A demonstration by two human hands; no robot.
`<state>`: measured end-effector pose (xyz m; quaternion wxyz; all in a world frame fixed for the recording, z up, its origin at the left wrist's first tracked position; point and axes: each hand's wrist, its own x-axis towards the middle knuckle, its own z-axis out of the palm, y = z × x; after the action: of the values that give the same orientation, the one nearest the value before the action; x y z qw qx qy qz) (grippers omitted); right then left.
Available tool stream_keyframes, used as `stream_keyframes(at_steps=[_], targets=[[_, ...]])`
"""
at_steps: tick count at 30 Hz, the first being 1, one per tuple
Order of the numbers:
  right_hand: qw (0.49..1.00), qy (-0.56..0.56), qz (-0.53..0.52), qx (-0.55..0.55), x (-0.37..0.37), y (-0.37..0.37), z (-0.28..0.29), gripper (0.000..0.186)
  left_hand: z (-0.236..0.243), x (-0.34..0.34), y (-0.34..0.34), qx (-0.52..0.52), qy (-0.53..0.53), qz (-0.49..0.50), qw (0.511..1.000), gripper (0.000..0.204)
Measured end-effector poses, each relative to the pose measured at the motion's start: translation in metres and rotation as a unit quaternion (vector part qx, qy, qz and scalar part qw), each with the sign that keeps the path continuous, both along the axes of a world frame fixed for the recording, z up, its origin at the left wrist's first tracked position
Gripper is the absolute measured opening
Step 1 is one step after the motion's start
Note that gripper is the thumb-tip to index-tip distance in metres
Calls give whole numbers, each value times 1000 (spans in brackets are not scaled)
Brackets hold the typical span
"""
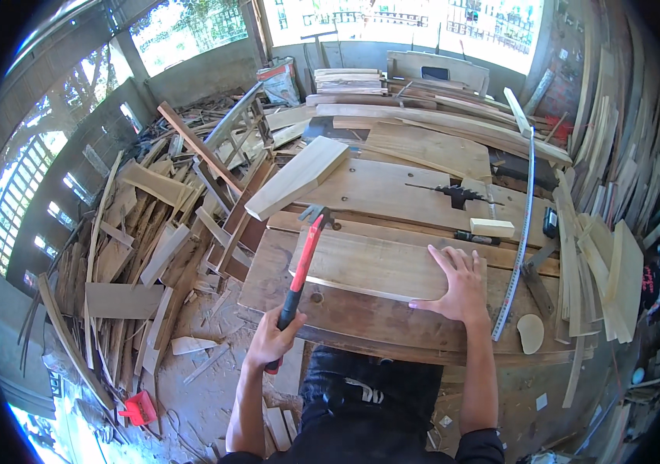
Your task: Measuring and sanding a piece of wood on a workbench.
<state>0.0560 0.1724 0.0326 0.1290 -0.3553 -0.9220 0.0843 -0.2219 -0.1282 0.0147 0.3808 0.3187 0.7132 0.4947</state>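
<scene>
My left hand [270, 339] is closed around the black lower handle of a claw hammer [308, 255]. The hammer stands upright, its red shaft rising to a metal head in front of the board's left end. A pale wooden board [368, 264] lies flat along the near side of the workbench [353, 329]. On the right end of that board rests my right hand [461, 288], palm down with fingers spread and the thumb by the near edge. Further back at the left, another thick board [299, 179] lies slanted, its near end sticking out past the bench.
A small wood block [492, 226], a black marker-like tube [477, 237] and a long marked strip [517, 255] lie right of the board. A rounded wood offcut [531, 333] sits near the bench's right end. Scrap wood [125, 255] heaps at the left; planks [608, 100] lean at the right.
</scene>
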Motion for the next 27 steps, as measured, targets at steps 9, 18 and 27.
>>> stream_keyframes(at_steps=[9,18,27], targets=[[1000,-5,1,-13,-2,9,-4,126,-15,8,-6,-43,-22,-2,999,30],[1000,-14,-9,11,-5,10,-3,126,2,15,14,-39,215,45,975,24],[1000,-22,-18,1,-5,8,-5,128,14,13,-20,-40,205,90,974,34]])
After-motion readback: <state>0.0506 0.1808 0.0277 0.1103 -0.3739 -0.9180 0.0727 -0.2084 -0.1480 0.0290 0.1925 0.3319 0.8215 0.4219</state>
